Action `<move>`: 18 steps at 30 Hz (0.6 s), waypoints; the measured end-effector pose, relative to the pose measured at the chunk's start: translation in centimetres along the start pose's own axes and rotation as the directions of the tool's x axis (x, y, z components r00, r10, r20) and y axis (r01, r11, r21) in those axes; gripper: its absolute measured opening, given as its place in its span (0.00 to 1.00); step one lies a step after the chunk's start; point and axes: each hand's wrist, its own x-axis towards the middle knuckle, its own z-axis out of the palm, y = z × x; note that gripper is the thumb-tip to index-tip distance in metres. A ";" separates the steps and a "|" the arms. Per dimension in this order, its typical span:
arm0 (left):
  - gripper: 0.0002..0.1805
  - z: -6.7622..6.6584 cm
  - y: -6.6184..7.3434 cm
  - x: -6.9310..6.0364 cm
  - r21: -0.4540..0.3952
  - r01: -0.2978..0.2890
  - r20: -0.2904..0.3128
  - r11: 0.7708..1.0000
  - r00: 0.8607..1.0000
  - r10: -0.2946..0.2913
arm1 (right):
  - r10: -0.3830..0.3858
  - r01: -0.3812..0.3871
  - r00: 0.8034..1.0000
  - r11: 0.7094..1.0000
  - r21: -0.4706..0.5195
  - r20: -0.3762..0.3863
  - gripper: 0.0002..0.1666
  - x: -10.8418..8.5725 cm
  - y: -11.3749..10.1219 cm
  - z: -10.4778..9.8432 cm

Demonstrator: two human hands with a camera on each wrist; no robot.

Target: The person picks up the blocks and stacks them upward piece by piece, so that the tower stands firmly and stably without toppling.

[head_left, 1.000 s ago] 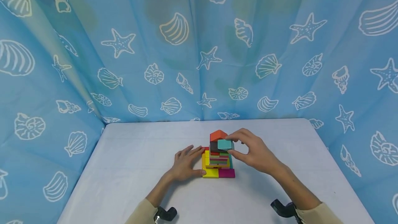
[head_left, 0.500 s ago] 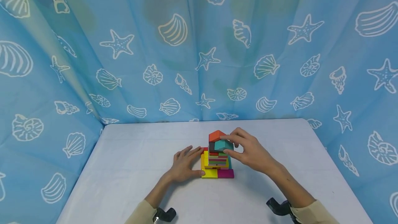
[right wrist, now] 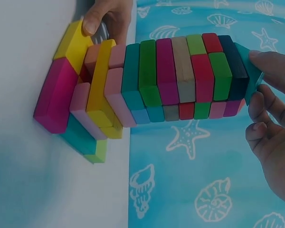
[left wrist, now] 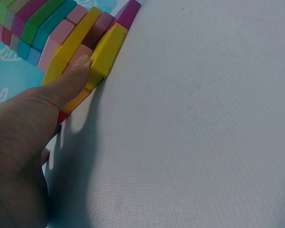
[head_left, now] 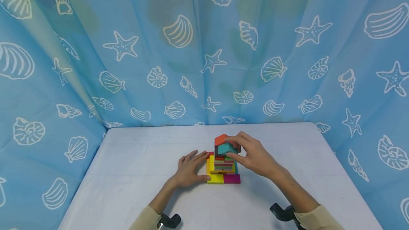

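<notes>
A tower of coloured wooden blocks (head_left: 223,166) stands upright on the table, built in layers on a wider base. Between thumb and fingers, my right hand (head_left: 256,157) pinches a teal triangular block (head_left: 224,148) at the tower top. It lies against a dark block (right wrist: 233,71), in front of an orange triangular block (head_left: 220,139). My left hand (head_left: 190,174) rests beside the base with its fingers spread. Its thumb touches a yellow block (left wrist: 107,52) at the bottom corner, next to a magenta block (head_left: 232,179). The tower hides part of the far side.
A white-covered table (head_left: 143,159) extends around the tower on both sides. Behind it hangs a blue curtain (head_left: 143,88) with white shells and starfish. A black wrist mount (head_left: 170,220) sits at the left sleeve, and another black mount (head_left: 282,213) at the right.
My right hand has moved a little left with the teal triangular block, which has turned so its ridge points up over the dark block. The left hand stays in place.
</notes>
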 end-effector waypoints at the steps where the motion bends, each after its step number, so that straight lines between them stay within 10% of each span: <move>1: 0.48 0.0 0.0 0.0 0.000 0.001 -0.001 1.000 1.000 -0.001 | 0.000 0.000 1.000 1.000 -0.003 0.001 0.30 0.0 -0.1 0.0; 18: 0.48 0.0 -0.1 0.0 0.011 -0.004 0.001 1.000 1.000 0.004 | -0.003 0.003 1.000 1.000 -0.009 0.006 0.27 0.6 -0.7 0.3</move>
